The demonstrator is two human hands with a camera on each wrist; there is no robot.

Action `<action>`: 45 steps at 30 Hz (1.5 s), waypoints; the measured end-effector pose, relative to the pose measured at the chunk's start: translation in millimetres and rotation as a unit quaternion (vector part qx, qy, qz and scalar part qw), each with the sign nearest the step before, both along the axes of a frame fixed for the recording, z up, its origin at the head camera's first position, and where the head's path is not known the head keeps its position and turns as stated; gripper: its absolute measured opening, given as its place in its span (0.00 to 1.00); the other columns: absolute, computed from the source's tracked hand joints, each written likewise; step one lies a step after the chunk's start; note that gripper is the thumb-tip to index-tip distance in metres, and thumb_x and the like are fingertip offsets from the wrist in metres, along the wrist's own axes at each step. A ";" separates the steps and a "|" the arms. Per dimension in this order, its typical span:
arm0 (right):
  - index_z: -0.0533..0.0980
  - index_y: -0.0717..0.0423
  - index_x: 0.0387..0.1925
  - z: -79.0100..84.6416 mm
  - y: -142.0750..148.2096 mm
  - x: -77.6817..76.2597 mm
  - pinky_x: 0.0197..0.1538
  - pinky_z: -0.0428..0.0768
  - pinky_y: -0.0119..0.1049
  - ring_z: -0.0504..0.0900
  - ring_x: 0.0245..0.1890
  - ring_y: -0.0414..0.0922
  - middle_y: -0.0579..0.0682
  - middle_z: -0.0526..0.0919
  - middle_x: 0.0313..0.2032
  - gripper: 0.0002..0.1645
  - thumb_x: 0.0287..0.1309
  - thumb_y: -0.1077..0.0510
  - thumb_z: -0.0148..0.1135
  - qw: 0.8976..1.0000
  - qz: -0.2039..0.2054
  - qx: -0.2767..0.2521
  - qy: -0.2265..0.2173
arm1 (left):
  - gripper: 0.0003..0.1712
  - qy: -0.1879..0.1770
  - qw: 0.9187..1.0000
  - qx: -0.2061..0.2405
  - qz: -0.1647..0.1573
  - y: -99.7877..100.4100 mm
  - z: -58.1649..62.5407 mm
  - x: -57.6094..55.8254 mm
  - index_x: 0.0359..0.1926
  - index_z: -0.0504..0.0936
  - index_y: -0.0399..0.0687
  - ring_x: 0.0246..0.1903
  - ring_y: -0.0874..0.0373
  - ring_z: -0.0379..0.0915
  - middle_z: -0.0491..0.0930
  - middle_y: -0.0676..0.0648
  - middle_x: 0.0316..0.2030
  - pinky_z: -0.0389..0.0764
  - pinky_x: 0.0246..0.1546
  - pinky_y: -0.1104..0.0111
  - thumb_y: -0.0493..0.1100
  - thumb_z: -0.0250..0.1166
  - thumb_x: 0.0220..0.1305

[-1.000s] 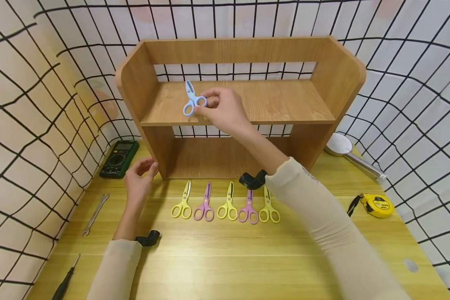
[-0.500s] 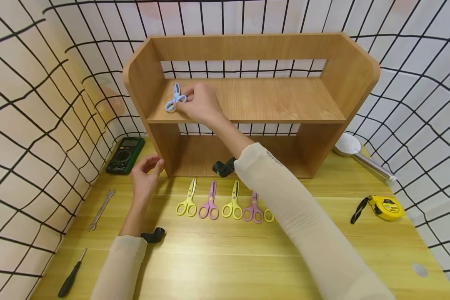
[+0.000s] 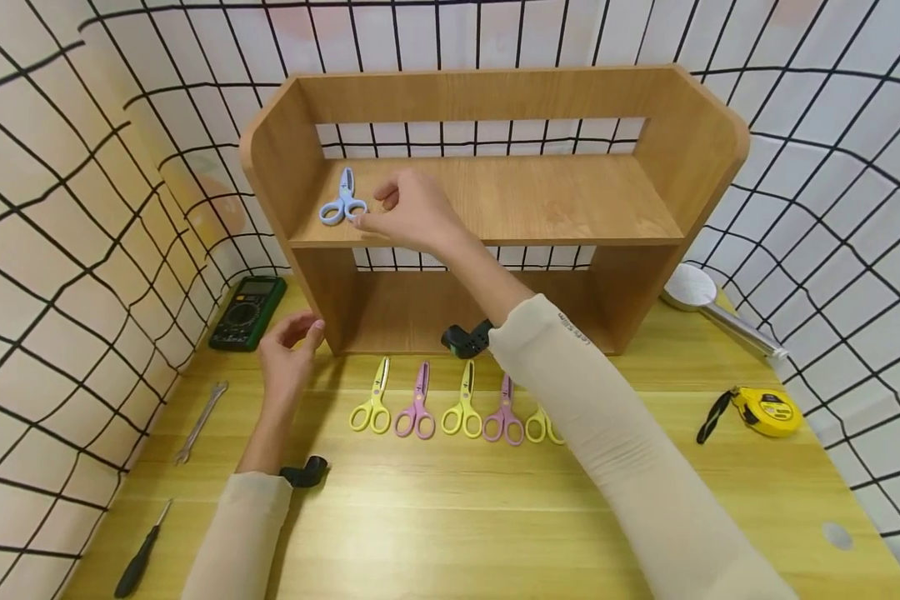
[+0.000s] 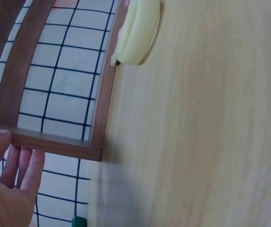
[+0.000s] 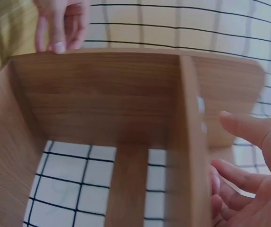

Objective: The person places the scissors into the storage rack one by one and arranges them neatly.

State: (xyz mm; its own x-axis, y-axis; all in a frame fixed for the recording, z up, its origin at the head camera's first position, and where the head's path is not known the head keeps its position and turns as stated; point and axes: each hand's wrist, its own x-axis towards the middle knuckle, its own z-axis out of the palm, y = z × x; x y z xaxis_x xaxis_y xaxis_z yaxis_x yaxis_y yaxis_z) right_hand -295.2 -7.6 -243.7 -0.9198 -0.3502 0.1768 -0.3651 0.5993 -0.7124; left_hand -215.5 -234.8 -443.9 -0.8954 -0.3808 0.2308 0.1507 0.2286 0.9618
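Note:
Light-blue scissors point(image 3: 343, 200) lie at the left end of the upper board of the wooden shelf point(image 3: 495, 200), blades toward the back. Just right of their handle loops is my right hand point(image 3: 412, 212), thumb and fingers spread apart with nothing between them. The thumb tip is close to the right loop; whether it touches, I cannot tell. My left hand point(image 3: 288, 354) holds the front edge of the shelf's left side panel point(image 4: 55, 144), with the thumb on one face and the fingers on the other. In the right wrist view, blades and loops are mostly hidden behind the board.
Several yellow scissors point(image 3: 371, 408) and pink scissors point(image 3: 415, 412) lie in a row before the shelf, the rightmost partly under my sleeve. At left are a multimeter point(image 3: 247, 312), wrench point(image 3: 201, 422) and screwdriver point(image 3: 142, 554); at right, a strainer point(image 3: 690, 287) and tape measure point(image 3: 768, 412).
My right hand has carried the light-blue scissors left and down onto the upper board, let go of them and drawn slightly right. The left hand has kept its place on the side panel.

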 end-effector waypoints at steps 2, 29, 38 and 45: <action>0.79 0.59 0.59 0.1 13.3 8.3 0.51 0.81 0.31 0.80 0.50 0.43 0.53 0.83 0.51 0.33 0.58 0.44 0.76 1.000 0.008 -0.011 -0.001 | 0.15 0.004 1.000 0.003 -0.001 -1.6 -0.6 1.8 0.51 0.84 0.31 0.41 0.60 0.83 0.86 0.45 0.40 0.88 0.41 0.80 0.35 0.70 0.67; 0.80 0.58 0.56 -183.9 209.8 136.9 0.38 0.81 0.29 0.81 0.40 0.45 0.55 0.87 0.45 0.28 0.59 0.50 0.77 0.998 -0.031 0.001 -0.049 | 0.16 -0.015 1.000 0.008 0.009 -3.9 3.4 7.9 0.53 0.84 0.32 0.41 0.61 0.83 0.86 0.50 0.40 0.87 0.40 0.81 0.37 0.70 0.67; 0.80 0.63 0.55 -228.9 227.3 152.8 0.39 0.80 0.29 0.79 0.37 0.44 0.53 0.84 0.42 0.31 0.54 0.53 0.80 0.992 -0.080 0.022 -0.097 | 0.16 -0.020 0.999 0.032 0.007 -4.1 -1.1 2.4 0.51 0.85 0.31 0.39 0.65 0.83 0.87 0.54 0.37 0.87 0.39 0.80 0.37 0.72 0.66; 0.81 0.63 0.51 -234.1 229.6 159.4 0.35 0.73 0.30 0.73 0.33 0.44 0.53 0.81 0.39 0.30 0.50 0.52 0.82 0.988 -0.090 0.049 -0.112 | 0.17 -0.024 0.998 0.060 0.005 -10.9 -24.7 -13.5 0.51 0.87 0.37 0.38 0.68 0.84 0.87 0.57 0.36 0.88 0.40 0.79 0.41 0.74 0.65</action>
